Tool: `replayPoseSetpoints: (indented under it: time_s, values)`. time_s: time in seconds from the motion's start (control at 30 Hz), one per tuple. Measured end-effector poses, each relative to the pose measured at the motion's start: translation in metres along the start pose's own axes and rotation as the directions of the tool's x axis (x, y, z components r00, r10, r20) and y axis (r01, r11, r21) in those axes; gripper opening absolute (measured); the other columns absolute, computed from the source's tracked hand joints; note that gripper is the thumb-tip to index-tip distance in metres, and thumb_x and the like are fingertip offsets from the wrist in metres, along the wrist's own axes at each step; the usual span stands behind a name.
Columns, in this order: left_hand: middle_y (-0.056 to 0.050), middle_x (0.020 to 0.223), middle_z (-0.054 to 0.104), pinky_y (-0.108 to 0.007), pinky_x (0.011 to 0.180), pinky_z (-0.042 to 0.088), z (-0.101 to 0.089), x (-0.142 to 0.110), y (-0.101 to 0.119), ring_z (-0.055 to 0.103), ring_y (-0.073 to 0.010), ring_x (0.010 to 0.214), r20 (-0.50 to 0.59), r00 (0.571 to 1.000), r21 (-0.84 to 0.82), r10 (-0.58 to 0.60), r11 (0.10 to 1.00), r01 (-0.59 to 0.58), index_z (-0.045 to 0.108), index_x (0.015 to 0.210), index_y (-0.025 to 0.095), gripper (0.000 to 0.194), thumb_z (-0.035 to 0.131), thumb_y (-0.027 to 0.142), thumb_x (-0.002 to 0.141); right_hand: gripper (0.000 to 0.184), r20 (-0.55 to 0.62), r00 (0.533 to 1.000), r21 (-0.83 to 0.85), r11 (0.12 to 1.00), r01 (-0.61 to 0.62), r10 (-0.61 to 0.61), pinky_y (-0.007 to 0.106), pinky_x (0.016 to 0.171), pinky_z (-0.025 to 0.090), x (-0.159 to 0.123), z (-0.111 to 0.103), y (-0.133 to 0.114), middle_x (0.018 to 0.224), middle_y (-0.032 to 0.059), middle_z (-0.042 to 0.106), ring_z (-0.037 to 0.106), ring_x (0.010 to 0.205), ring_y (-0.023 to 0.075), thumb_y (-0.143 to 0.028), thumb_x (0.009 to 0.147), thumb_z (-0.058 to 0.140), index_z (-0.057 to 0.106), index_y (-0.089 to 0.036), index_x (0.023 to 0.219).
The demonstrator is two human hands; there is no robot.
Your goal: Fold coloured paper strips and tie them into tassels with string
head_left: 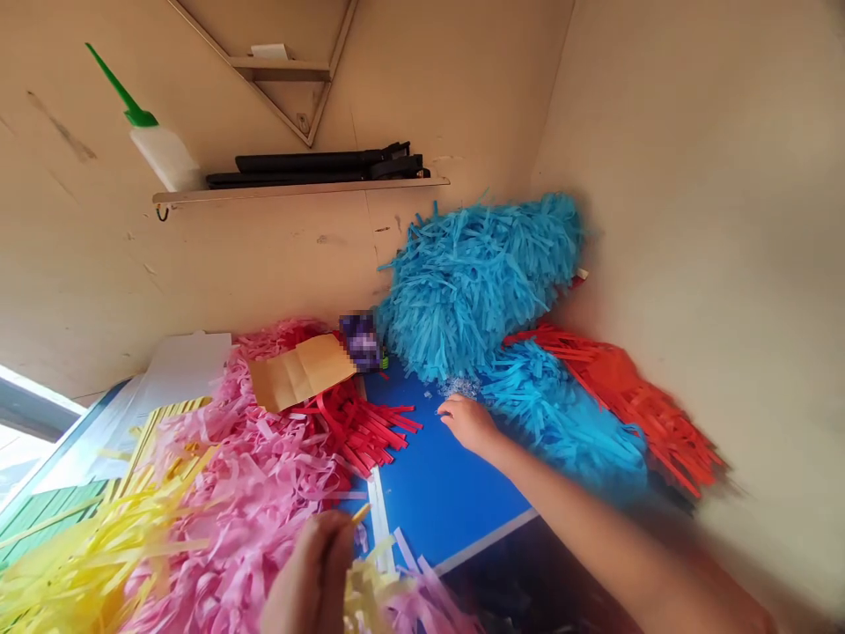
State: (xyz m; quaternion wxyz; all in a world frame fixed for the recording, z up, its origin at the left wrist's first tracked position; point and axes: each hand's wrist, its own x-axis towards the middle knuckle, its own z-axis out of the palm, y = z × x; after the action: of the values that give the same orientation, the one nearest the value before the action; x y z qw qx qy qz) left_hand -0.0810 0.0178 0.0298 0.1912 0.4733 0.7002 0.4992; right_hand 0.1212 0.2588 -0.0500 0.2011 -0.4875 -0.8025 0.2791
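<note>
My left hand is low in the view, its fingers closed on a thin yellow piece whose tip sticks out past them. Yellow and pink fringe hangs just right of that hand; whether it joins the yellow piece is hidden. Over the blue tabletop, my right hand has its fingertips pinched together at the near edge of a pile of small clear pieces. Anything between those fingertips is too small to make out.
Blue fringe is heaped at the back, red fringe to its right. Pink fringe and yellow fringe cover the left, with a brown paper piece on top. A wall shelf holds a green-tipped bottle.
</note>
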Motion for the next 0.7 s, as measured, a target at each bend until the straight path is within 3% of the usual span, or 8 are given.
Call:
replayPoseSetpoints:
  time_s: [0.1, 0.23, 0.33, 0.4, 0.47, 0.53, 0.7]
  values:
    - [0.000, 0.066, 0.063, -0.022, 0.053, 0.051, 0.018, -0.003, -0.010, 0.058, -0.0149, 0.057, 0.182, 0.982, 0.004, 0.042, 0.999, -0.043, 0.066, 0.076, 0.022, 0.035, 0.064, 0.056, 0.082, 0.019, 0.006, 1.000, -0.069, 0.998, -0.012, 0.013, 0.031, 0.089, 0.047, 0.002, 0.005, -0.001, 0.108, 0.0087, 0.070, 0.065, 0.100, 0.0222, -0.009, 0.087, 0.060, 0.075, -0.018, 0.095]
    - [0.000, 0.067, 0.061, -0.020, 0.055, 0.048, 0.034, -0.010, -0.015, 0.055, -0.0133, 0.058, 0.282, 0.958, -0.084, -0.040, 0.994, 0.066, 0.070, 0.082, 0.019, 0.038, 0.060, 0.056, 0.086, 0.017, -0.002, 1.000, -0.058, 0.998, -0.014, 0.014, 0.031, 0.085, 0.047, -0.010, -0.006, -0.016, 0.103, 0.0107, 0.070, 0.065, 0.097, 0.0226, -0.007, 0.087, 0.060, 0.074, -0.015, 0.084]
    - [0.000, 0.066, 0.060, -0.019, 0.055, 0.047, 0.036, -0.018, -0.015, 0.055, -0.0131, 0.059, 0.307, 0.944, -0.132, -0.121, 0.977, 0.168, 0.071, 0.082, 0.019, 0.039, 0.063, 0.056, 0.084, 0.014, 0.013, 0.999, 0.027, 0.999, 0.038, -0.038, 0.026, 0.083, 0.048, -0.049, -0.015, -0.043, 0.099, 0.0063, 0.071, 0.066, 0.092, 0.0178, -0.010, 0.089, 0.061, 0.073, -0.017, 0.087]
    - [0.000, 0.066, 0.060, -0.019, 0.054, 0.046, 0.036, -0.025, -0.014, 0.054, -0.0132, 0.059, 0.318, 0.937, -0.165, -0.146, 0.964, 0.207, 0.071, 0.081, 0.018, 0.038, 0.064, 0.056, 0.083, 0.009, 0.049, 0.992, 0.190, 0.976, 0.102, -0.113, 0.021, 0.080, 0.050, -0.085, -0.014, -0.063, 0.092, 0.0002, 0.072, 0.067, 0.086, 0.0130, -0.016, 0.088, 0.066, 0.073, -0.021, 0.090]
    - [0.000, 0.066, 0.062, -0.019, 0.053, 0.046, 0.036, -0.032, -0.013, 0.055, -0.0132, 0.058, 0.321, 0.936, -0.189, -0.144, 0.959, 0.212, 0.072, 0.080, 0.019, 0.037, 0.065, 0.055, 0.083, 0.006, 0.020, 0.984, 0.475, 0.867, 0.149, -0.180, 0.020, 0.080, 0.050, -0.120, -0.008, -0.079, 0.089, -0.0002, 0.072, 0.067, 0.086, 0.0129, -0.017, 0.086, 0.070, 0.074, -0.021, 0.087]
    - [-0.002, 0.069, 0.066, -0.019, 0.055, 0.048, 0.036, -0.038, -0.010, 0.058, -0.0142, 0.061, 0.314, 0.941, -0.201, -0.128, 0.960, 0.197, 0.073, 0.080, 0.019, 0.034, 0.067, 0.052, 0.083, 0.005, -0.030, 0.984, 0.658, 0.737, 0.152, -0.176, 0.022, 0.081, 0.051, -0.147, -0.001, -0.089, 0.089, 0.0017, 0.072, 0.067, 0.087, 0.0144, -0.019, 0.085, 0.070, 0.075, -0.020, 0.084]
    - [-0.004, 0.075, 0.073, -0.020, 0.064, 0.055, 0.034, -0.049, -0.001, 0.069, -0.0175, 0.070, 0.318, 0.945, -0.181, -0.069, 0.975, 0.132, 0.074, 0.081, 0.020, 0.029, 0.066, 0.047, 0.085, 0.005, 0.019, 0.999, 0.827, 0.562, 0.003, -0.034, 0.023, 0.075, 0.051, -0.175, 0.009, -0.098, 0.084, 0.0014, 0.071, 0.065, 0.079, 0.0141, -0.021, 0.081, 0.071, 0.071, -0.019, 0.086]
